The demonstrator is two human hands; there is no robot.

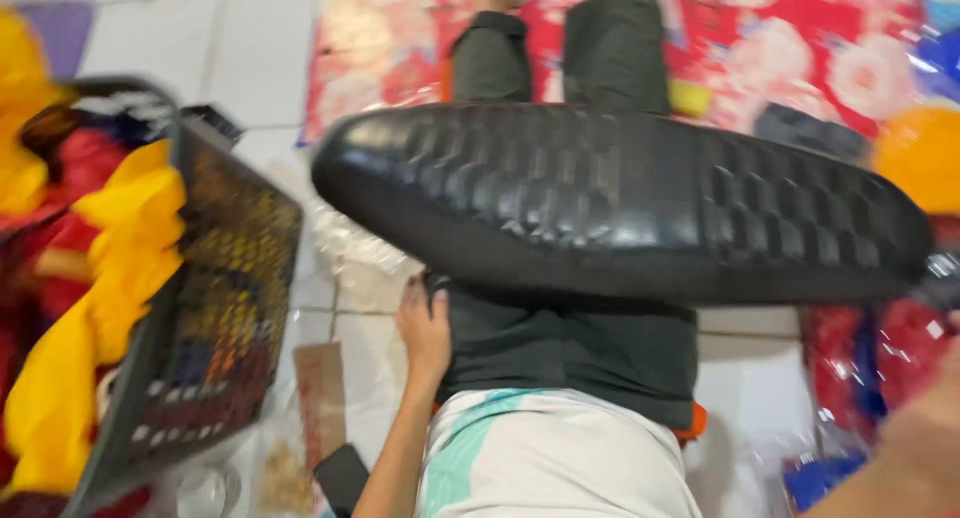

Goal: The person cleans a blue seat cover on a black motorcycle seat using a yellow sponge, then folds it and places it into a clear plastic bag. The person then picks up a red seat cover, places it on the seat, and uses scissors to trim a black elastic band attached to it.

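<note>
The seat (620, 203) fills the middle of the view: a long black padded motorcycle seat with a quilted, embossed cover, lying crosswise over the person's lap, its blunter end to the left and the longer end running off toward the right. It looks bulky more than heavy, with a soft foam top and very likely a stiff base underneath, so it should not bend when lifted. The glossy cover looks slick, so a palm on top could slide. The underside rim looks like the safer place to take hold, one hand near each end, since the length will make it swing if held from one point only.

The left hand (424, 328) sits just under the seat's lower left edge, fingers curled up against the rim, touching it; whether it truly grips I cannot tell. The right hand (925, 428) is a blur at the lower right corner, below the seat's far end, and I cannot tell whether it is open or closed.

Under the seat are the legs in dark shorts (570, 343). To the left stands a dark mesh basket (215, 298) tipped on the tiled floor (230, 48), with yellow and red cloth (90, 278) beside it. A red flowered mat (780, 38) lies beyond.
</note>
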